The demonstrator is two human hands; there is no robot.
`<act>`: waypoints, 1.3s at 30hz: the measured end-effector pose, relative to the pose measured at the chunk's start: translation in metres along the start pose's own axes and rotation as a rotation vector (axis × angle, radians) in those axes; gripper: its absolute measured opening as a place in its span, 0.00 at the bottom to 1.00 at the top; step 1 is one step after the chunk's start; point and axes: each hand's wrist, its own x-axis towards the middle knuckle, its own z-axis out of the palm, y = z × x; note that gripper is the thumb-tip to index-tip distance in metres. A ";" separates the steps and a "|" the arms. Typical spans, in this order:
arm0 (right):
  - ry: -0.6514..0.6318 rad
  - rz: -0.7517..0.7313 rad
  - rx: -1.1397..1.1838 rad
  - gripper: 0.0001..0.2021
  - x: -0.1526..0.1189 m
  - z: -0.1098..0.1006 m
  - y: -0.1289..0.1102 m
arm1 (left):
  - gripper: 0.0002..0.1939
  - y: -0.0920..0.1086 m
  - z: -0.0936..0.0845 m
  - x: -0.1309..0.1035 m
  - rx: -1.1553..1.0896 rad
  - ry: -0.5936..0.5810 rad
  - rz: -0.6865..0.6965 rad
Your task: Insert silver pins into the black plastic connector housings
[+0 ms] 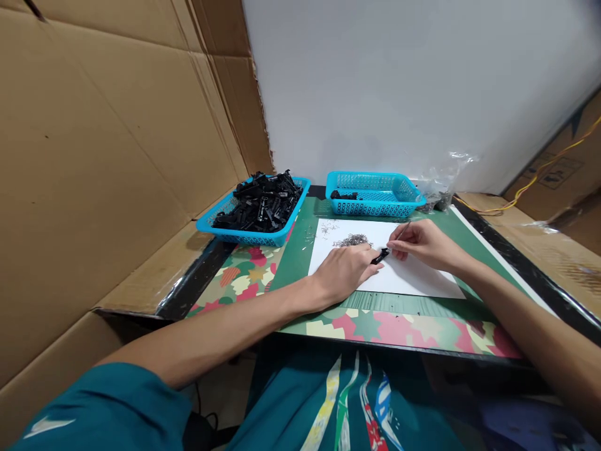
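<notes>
Over a white sheet (422, 282), my left hand (345, 269) is closed around a small black plastic part (381, 255), whose end sticks out past the fingertips. My right hand (422, 243) pinches a thin, dark, pointed tool (402, 230) close to that end. Whether its fingers also hold a tiny metal piece cannot be made out. Just behind my left hand lies a heap of tiny metal pieces (354, 240), and a few more (328, 228) are scattered at the sheet's far left corner.
A blue basket (244, 238) heaped with black plastic parts (265, 203) stands at the back left. Another blue basket (375, 210) at the back holds a few black parts (344, 196). Beside it sits a clear plastic bag (441, 188). Cardboard (117, 125) walls the left side.
</notes>
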 end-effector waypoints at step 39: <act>0.142 -0.099 -0.092 0.21 0.015 0.023 0.000 | 0.15 -0.034 -0.018 0.015 -0.713 0.461 -0.269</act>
